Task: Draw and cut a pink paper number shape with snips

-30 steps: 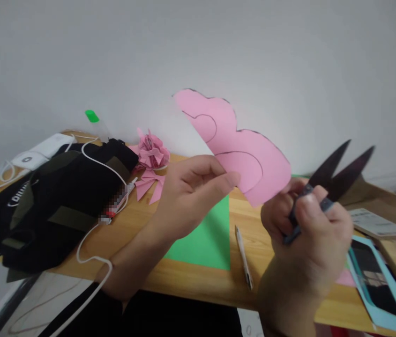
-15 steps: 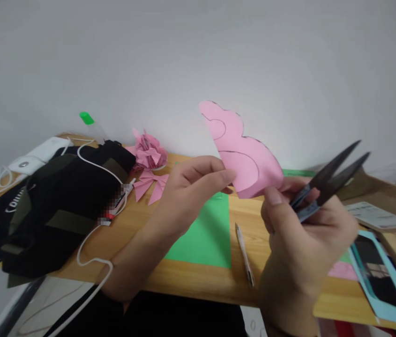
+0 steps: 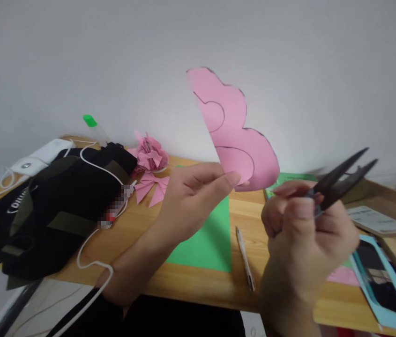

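Pinched by its lower end in my left hand (image 3: pixel 198 201) is a piece of pink paper (image 3: pixel 233 117). It has a scalloped outer edge, one straight side and dark curved lines drawn inside. My right hand (image 3: pixel 310 229) is closed around a pair of scissors (image 3: pixel 338 182), whose dark blades stand apart and point up to the right. A gap lies between the right hand and the pink paper. Beneath the hands, a green sheet of paper (image 3: pixel 208 243) and a pen (image 3: pixel 245 260) lie on the wooden table (image 3: pixel 127 262).
A black bag (image 3: pixel 57 201) with a white cable covers the left side, near a white device (image 3: pixel 39 157). Folded pink paper shapes (image 3: pixel 152 187) lie behind my left hand. On the right are a phone (image 3: pixel 382 276) on light blue paper and an open cardboard box (image 3: pixel 377 192).
My right hand has let go of the pink paper and now grips only the scissors. The paper has risen and straightened out in my left hand.
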The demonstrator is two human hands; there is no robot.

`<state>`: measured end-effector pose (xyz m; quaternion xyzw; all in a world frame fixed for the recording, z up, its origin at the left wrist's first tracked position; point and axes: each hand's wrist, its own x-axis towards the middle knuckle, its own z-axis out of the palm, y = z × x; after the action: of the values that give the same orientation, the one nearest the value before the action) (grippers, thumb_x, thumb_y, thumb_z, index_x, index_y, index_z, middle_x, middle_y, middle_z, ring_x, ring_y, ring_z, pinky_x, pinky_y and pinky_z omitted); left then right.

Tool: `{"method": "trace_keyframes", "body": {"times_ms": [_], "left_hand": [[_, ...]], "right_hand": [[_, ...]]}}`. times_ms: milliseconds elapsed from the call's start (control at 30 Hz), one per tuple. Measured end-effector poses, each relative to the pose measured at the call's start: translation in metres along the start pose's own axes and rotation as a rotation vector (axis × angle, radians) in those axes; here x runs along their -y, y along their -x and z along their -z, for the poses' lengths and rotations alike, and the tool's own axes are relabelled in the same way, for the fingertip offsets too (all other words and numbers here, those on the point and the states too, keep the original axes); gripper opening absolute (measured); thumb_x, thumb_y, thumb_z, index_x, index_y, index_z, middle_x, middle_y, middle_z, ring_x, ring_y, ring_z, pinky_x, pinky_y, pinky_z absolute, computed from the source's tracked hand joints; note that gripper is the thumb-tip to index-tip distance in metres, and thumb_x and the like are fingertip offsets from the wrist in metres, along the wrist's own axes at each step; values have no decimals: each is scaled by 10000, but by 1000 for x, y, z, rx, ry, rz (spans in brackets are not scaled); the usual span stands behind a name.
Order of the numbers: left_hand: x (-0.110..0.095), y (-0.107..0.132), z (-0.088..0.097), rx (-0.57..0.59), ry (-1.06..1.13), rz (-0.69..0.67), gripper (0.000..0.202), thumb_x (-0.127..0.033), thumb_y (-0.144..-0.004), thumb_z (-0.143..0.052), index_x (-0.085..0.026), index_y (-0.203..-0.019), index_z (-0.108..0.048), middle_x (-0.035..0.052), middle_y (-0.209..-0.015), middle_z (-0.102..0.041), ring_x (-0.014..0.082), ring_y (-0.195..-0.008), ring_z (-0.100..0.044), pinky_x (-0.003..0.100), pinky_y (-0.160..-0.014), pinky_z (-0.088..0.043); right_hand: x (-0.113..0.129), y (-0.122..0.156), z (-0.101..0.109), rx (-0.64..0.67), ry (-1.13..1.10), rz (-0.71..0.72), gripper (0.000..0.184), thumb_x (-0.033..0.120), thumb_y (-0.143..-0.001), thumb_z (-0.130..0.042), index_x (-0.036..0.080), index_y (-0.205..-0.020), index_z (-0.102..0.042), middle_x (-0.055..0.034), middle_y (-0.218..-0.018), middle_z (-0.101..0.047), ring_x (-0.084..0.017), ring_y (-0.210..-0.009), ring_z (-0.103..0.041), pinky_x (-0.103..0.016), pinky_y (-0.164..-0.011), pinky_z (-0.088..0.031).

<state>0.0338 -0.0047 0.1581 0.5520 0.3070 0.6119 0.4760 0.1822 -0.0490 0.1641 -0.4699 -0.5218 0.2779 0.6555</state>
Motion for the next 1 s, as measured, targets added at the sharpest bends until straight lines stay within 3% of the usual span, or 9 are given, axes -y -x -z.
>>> {"method": "trace_keyframes", "body": {"times_ms": [67, 167, 233, 500, 667, 833, 1000], "left_hand": [[0, 0, 1, -19, -3, -21, 323, -367, -849, -765, -196, -590, -671, -26, -541, -528, 110, -553, -485, 256, -558, -432], [1, 1, 2, -56, 13, -52, 319, -340, -857, -761, -190, -592, -666, -31, -542, -502, 95, -539, -454, 242, -534, -403], [2, 0, 3, -85, 17, -75, 335, -351, -868, -746, -188, -588, -661, -30, -530, -494, 92, -527, -445, 238, -519, -393], [0, 0, 5, -107, -68, -124, 307, -355, -884, -736, -195, -624, -698, -23, -552, -576, 108, -562, -533, 250, -551, -433], [-3, 1, 2, -55, -98, -163, 288, -244, -886, -728, -186, -608, -680, -39, -563, -622, 89, -535, -540, 244, -549, -418], [-1, 2, 3, -24, -59, -185, 221, -216, -912, -696, -211, -693, -726, -11, -729, -757, 128, -672, -681, 263, -673, -512], [-5, 1, 3, -5, -107, -188, 286, -261, -894, -717, -197, -617, -685, -15, -638, -703, 114, -602, -619, 252, -601, -474]], "right_hand": [[0, 1, 5, 188, -131, -143, 314, 519, -922, -647, 220, -825, -631, 44, -559, -434, -95, -443, -338, -232, -384, -251], [-3, 1, 12, 575, -298, -374, 439, 579, -989, -481, 199, -797, -586, 74, -496, -360, -69, -379, -227, -201, -329, -177], [-6, 1, 14, 700, -340, -439, 450, 567, -1016, -425, 195, -804, -564, 86, -480, -353, -57, -361, -206, -179, -321, -174], [-12, 1, 13, 691, -405, -514, 509, 631, -1000, -393, 188, -828, -575, 96, -459, -362, -49, -339, -171, -167, -315, -209], [-4, -3, 7, 695, -497, -607, 505, 662, -954, -474, 193, -791, -564, 112, -434, -329, -38, -308, -125, -147, -274, -176], [2, -10, 1, 782, -681, -737, 465, 632, -938, -529, 202, -760, -532, 126, -423, -288, -27, -262, -133, -118, -251, -165], [1, -11, 1, 843, -796, -780, 449, 592, -984, -470, 200, -777, -545, 125, -431, -272, -26, -251, -148, -106, -262, -155]]}}
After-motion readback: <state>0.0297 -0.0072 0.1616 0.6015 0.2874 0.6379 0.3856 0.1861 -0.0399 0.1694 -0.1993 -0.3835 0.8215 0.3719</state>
